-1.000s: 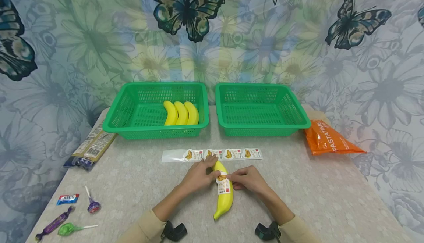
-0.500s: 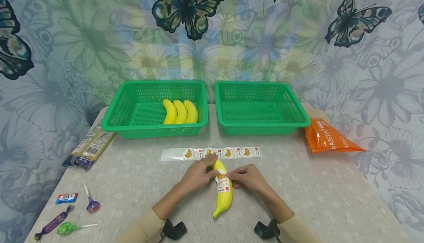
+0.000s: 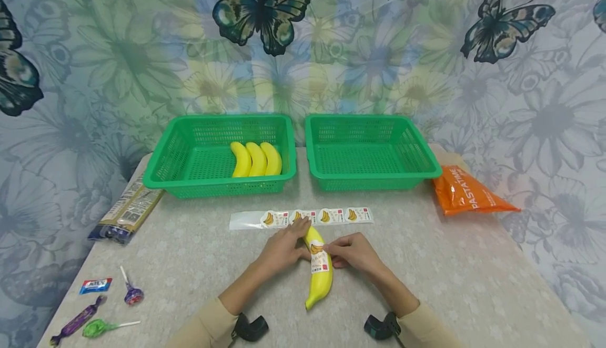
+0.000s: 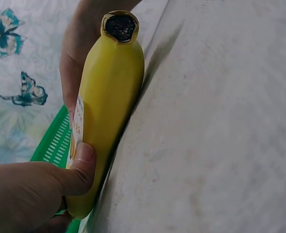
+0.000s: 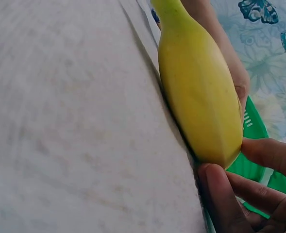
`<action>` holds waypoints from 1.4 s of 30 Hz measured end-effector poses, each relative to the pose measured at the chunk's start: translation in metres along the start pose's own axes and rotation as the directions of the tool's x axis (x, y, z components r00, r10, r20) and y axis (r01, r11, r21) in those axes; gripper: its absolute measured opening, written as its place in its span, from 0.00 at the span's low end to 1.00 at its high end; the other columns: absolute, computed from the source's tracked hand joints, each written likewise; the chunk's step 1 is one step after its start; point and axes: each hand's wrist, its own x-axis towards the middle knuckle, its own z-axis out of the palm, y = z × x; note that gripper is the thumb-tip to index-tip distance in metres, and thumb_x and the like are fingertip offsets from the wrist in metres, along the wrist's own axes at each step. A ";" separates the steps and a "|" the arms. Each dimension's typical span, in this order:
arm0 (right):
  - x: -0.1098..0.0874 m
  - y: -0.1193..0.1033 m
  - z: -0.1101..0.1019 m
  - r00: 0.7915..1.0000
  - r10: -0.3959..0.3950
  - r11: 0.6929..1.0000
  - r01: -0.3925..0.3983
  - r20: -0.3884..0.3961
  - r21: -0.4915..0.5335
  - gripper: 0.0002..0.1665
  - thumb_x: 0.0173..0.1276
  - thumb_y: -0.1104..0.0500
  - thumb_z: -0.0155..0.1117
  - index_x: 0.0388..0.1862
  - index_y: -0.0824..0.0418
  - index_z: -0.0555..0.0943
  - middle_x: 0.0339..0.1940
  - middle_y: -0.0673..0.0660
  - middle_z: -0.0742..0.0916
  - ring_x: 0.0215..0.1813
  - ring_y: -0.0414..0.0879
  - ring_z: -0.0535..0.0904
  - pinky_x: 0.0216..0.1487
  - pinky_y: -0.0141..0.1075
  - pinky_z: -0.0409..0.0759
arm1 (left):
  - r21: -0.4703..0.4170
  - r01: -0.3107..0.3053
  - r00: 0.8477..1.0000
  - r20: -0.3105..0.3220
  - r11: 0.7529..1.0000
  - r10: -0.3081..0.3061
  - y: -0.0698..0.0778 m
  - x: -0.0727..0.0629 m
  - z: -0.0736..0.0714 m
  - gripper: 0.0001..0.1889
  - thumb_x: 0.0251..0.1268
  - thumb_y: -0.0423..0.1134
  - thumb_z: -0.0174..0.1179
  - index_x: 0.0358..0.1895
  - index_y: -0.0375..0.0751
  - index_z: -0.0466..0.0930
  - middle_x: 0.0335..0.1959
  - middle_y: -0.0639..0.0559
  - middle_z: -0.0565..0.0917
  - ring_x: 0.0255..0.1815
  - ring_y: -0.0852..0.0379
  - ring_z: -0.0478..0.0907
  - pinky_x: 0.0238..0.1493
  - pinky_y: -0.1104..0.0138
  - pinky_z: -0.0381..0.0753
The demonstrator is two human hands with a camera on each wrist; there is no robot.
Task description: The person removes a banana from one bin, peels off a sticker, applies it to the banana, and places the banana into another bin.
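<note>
A yellow banana [image 3: 320,283] lies on the table, its stem end towards me. A white label [image 3: 319,262] with a banana picture is on its upper face. My left hand [image 3: 284,245] grips the far end, fingers over the tip and thumb on the left side by the label, as the left wrist view shows. My right hand [image 3: 354,253] holds the banana from the right, its thumb at the label's upper right edge. In the right wrist view its fingers [image 5: 220,189] touch the banana's lower side. Just beyond lies a strip of several similar labels [image 3: 331,216].
A green basket [image 3: 222,186] with three bananas [image 3: 256,159] stands back left, another green basket [image 3: 374,184] back right. An orange bag [image 3: 468,192] lies right, a gold packet [image 3: 130,211] left. Front left are lollipops [image 3: 134,295] and wrapped candies [image 3: 78,320].
My left thumb has slid off the label to the banana's left side, showing more of the label. My right hand stays at the label's edge. The head view has shifted slightly.
</note>
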 end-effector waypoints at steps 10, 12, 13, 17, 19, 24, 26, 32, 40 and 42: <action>-0.009 -0.005 0.002 1.000 0.016 0.999 -0.014 0.027 -0.052 0.22 0.60 0.51 0.72 0.42 0.69 0.87 0.35 0.57 0.89 0.29 0.41 0.84 0.33 0.35 0.87 | 0.012 0.002 1.000 0.004 1.000 -0.002 0.000 -0.002 -0.002 0.44 0.53 0.52 0.69 0.72 0.38 0.65 0.74 0.41 0.65 0.74 0.39 0.62 0.69 0.42 0.66; -0.010 -0.005 0.002 1.000 0.012 0.998 -0.010 0.029 -0.059 0.22 0.59 0.51 0.73 0.41 0.69 0.86 0.34 0.57 0.89 0.30 0.41 0.84 0.34 0.35 0.87 | 0.005 -0.010 1.000 0.015 1.000 0.010 -0.001 -0.003 -0.003 0.43 0.53 0.52 0.69 0.72 0.38 0.65 0.74 0.40 0.64 0.75 0.39 0.62 0.70 0.42 0.65; -0.011 -0.005 0.003 1.000 0.013 0.998 -0.012 0.028 -0.059 0.22 0.59 0.51 0.73 0.41 0.69 0.86 0.34 0.57 0.89 0.30 0.41 0.84 0.34 0.35 0.87 | 0.001 -0.016 1.000 0.022 1.000 0.016 -0.002 -0.004 -0.003 0.43 0.53 0.51 0.69 0.72 0.38 0.65 0.74 0.40 0.64 0.75 0.39 0.62 0.70 0.43 0.65; -0.011 -0.006 0.004 0.999 0.031 0.998 -0.030 0.016 -0.050 0.22 0.59 0.51 0.73 0.41 0.69 0.85 0.32 0.56 0.88 0.30 0.41 0.83 0.34 0.35 0.87 | 0.000 -0.035 0.998 0.056 0.999 0.035 -0.004 -0.005 -0.005 0.44 0.53 0.51 0.70 0.73 0.37 0.63 0.75 0.40 0.63 0.75 0.39 0.61 0.71 0.43 0.63; -0.011 -0.006 0.004 0.999 0.042 0.998 -0.041 0.010 -0.039 0.22 0.59 0.51 0.73 0.42 0.69 0.85 0.32 0.57 0.88 0.30 0.42 0.84 0.34 0.35 0.87 | -0.002 -0.038 0.996 0.076 0.999 0.038 -0.004 -0.005 -0.006 0.45 0.53 0.50 0.70 0.73 0.37 0.62 0.76 0.41 0.61 0.76 0.40 0.59 0.72 0.43 0.62; -0.011 -0.006 0.004 0.999 0.054 0.999 -0.054 -0.007 -0.002 0.23 0.58 0.53 0.74 0.44 0.71 0.84 0.34 0.58 0.89 0.31 0.43 0.85 0.35 0.36 0.87 | -0.020 -0.053 0.993 0.100 0.998 0.055 -0.004 -0.005 -0.007 0.46 0.52 0.48 0.70 0.74 0.36 0.60 0.76 0.42 0.60 0.77 0.40 0.56 0.73 0.43 0.60; -0.011 -0.006 0.004 0.998 0.058 0.998 -0.058 -0.014 0.010 0.24 0.58 0.53 0.74 0.44 0.72 0.84 0.34 0.58 0.89 0.31 0.43 0.86 0.35 0.37 0.88 | -0.026 -0.057 0.993 0.100 0.998 0.059 -0.004 -0.005 -0.006 0.46 0.52 0.49 0.71 0.74 0.36 0.60 0.77 0.42 0.60 0.77 0.41 0.56 0.73 0.43 0.60; -0.012 -0.006 0.003 0.999 0.051 0.999 -0.051 -0.002 0.013 0.23 0.59 0.54 0.73 0.43 0.72 0.85 0.35 0.59 0.90 0.31 0.43 0.86 0.36 0.37 0.88 | -0.035 -0.061 0.991 0.114 0.998 0.064 -0.003 -0.005 -0.003 0.50 0.51 0.53 0.71 0.75 0.36 0.58 0.77 0.43 0.58 0.78 0.42 0.54 0.74 0.44 0.60; -0.012 -0.007 0.001 0.999 0.044 0.999 -0.044 -0.008 -0.012 0.21 0.59 0.53 0.73 0.41 0.71 0.86 0.33 0.56 0.89 0.30 0.41 0.84 0.35 0.36 0.87 | -0.046 -0.076 0.981 0.176 0.996 0.083 -0.001 -0.006 -0.009 0.54 0.47 0.51 0.73 0.77 0.37 0.53 0.80 0.46 0.51 0.80 0.45 0.49 0.78 0.49 0.53; -0.013 -0.007 0.000 0.999 0.048 0.999 -0.048 -0.017 -0.008 0.22 0.59 0.53 0.73 0.42 0.71 0.86 0.33 0.56 0.89 0.30 0.41 0.84 0.35 0.36 0.87 | -0.058 -0.070 0.980 0.180 0.996 0.080 -0.001 -0.007 -0.009 0.54 0.48 0.53 0.73 0.77 0.38 0.52 0.80 0.46 0.50 0.80 0.47 0.49 0.78 0.49 0.52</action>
